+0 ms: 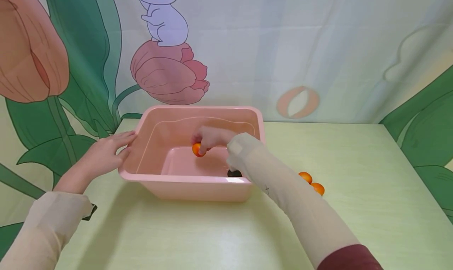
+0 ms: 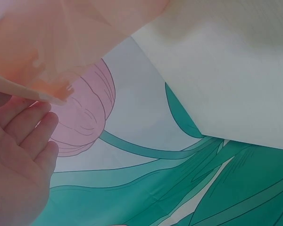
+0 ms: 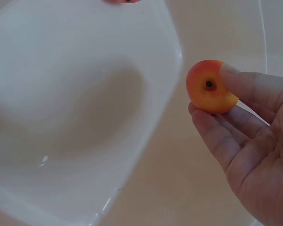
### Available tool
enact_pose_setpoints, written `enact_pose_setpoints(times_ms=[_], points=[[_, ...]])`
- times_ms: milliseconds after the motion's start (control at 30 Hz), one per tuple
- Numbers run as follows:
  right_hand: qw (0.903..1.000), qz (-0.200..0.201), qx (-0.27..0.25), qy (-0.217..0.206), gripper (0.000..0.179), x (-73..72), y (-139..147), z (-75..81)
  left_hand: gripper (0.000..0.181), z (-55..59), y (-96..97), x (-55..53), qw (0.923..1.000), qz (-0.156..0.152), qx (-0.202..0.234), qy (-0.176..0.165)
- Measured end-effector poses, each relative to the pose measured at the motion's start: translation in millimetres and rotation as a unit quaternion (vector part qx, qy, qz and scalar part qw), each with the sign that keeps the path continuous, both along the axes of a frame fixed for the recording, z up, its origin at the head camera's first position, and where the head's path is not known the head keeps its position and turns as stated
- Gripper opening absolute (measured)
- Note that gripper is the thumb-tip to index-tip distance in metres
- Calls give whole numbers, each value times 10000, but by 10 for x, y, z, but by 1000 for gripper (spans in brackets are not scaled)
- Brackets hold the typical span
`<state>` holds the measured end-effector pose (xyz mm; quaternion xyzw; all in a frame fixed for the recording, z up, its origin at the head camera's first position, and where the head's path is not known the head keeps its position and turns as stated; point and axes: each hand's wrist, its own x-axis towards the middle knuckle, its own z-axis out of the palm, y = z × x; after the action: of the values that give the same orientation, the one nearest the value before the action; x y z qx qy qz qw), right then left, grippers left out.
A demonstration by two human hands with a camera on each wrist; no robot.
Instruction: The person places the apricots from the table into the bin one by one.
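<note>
My right hand [image 1: 211, 137] reaches into a pink plastic basin [image 1: 191, 189] and pinches a small orange-red apple-like fruit [image 1: 199, 150] between thumb and fingers. In the right wrist view the fruit [image 3: 205, 96] shows a dark stem spot in a dimple, held above the basin floor [image 3: 47, 122]. My left hand [image 1: 105, 154] rests at the basin's left rim. Seen from the left wrist, its fingers [image 2: 35, 129] lie fairly straight, fingertips right at the rim. Part of another reddish fruit [image 3: 122, 1] shows at the top edge of the right wrist view.
Two more orange-red fruits [image 1: 317, 189] lie on the pale table [image 1: 368, 175], right of the basin beside my right sleeve. Behind the table hangs a cloth [image 1: 240, 65] printed with tulips and a white animal. The basin stands near the table's back edge.
</note>
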<state>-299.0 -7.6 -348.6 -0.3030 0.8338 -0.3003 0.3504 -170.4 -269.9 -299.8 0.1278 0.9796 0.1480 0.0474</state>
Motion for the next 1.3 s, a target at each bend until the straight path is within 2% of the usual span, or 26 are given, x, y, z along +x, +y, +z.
enact_pose_setpoints(times_ms=[300, 567, 900, 1167, 1300], points=[[9991, 21, 401, -108, 30, 37, -1, -4, 47, 5, 2, 4, 10000, 19, -9, -27], [9974, -131, 637, -300, 35, 56, 5, -23, 47, -9, -1, 2, 10000, 2, -25, -31], [9969, -2, 752, -214, 37, 33, 8, -55, 47, 4, 6, 2, 10000, -18, -54, 14], [9964, -90, 824, -191, 38, 52, 18, -4, 47, 14, 15, 7, 10000, -17, -62, 18], [9977, 17, 661, -177, 35, 40, 19, 46, 48, 17, 10, 5, 10000, 21, -45, -20]])
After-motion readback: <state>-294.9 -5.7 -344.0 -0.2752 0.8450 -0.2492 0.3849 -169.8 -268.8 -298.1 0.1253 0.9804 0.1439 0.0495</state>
